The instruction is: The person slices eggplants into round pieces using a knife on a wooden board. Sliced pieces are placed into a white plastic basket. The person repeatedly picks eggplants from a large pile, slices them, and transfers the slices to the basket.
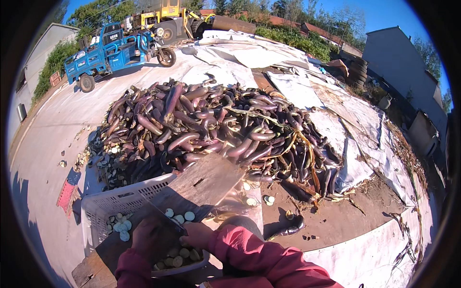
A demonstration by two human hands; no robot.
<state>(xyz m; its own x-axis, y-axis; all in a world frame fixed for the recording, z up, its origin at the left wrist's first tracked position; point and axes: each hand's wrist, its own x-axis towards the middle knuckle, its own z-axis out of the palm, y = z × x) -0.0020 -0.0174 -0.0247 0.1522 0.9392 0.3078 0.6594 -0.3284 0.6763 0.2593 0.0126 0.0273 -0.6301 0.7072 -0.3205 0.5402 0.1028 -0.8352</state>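
A long weathered wooden board point(201, 180) lies slantwise across a white slotted plastic crate point(122, 199). My right hand point(196, 235) grips a knife point(165, 215) by its handle, the blade pointing up and left over the board. Close to the blade, my left hand point(146, 232) rests on the board in deep shadow; whatever is under its fingers is too dark to make out. Pale round eggplant slices point(189, 216) lie on the board just past the blade. Inside the crate, more slices point(122, 227) show on the left of the board and others point(180, 256) below it.
A large heap of purple eggplants point(187, 140) spreads beyond the crate. White sheeting point(317, 126) covers ground behind and right. One eggplant point(288, 228) lies apart at right. A red stool-like object point(66, 196) stands left. Farther off are a blue cargo tricycle point(115, 54) and yellow loader point(169, 18).
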